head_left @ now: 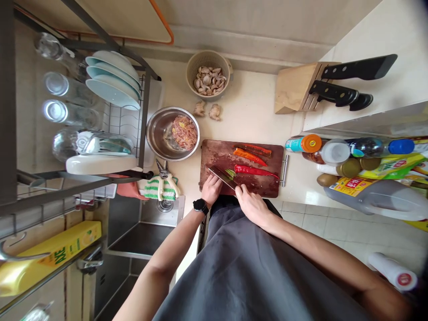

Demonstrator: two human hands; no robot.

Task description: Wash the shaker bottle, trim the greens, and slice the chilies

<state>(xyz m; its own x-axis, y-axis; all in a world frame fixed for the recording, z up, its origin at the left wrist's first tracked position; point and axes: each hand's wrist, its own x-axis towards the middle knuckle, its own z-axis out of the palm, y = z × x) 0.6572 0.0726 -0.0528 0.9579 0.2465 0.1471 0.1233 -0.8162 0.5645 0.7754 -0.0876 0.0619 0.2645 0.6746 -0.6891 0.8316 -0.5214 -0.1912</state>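
My right hand [251,204] grips a kitchen knife [223,177] by its handle, low on the brown cutting board [209,151]. The blade slants up and to the left. My left hand [211,189], with a black watch on the wrist, has its fingers bent together close against the blade near its far end. What those fingers hold, if anything, is hidden. Green chili stems [230,174] lie just beyond the blade. A whole red chili [256,171] rests right of them. Farther up lie an orange-red chili piece [249,157] and a darker red chili piece [257,150].
A steel bowl [150,133] of raw meat stands left of the board. Behind are a colander [191,76] of garlic cloves, ginger [215,112] and a knife block [296,87]. Bottles [354,196] crowd the right side. Kitchen shears [163,180] lie by the sink [147,236], below a dish rack [143,120].
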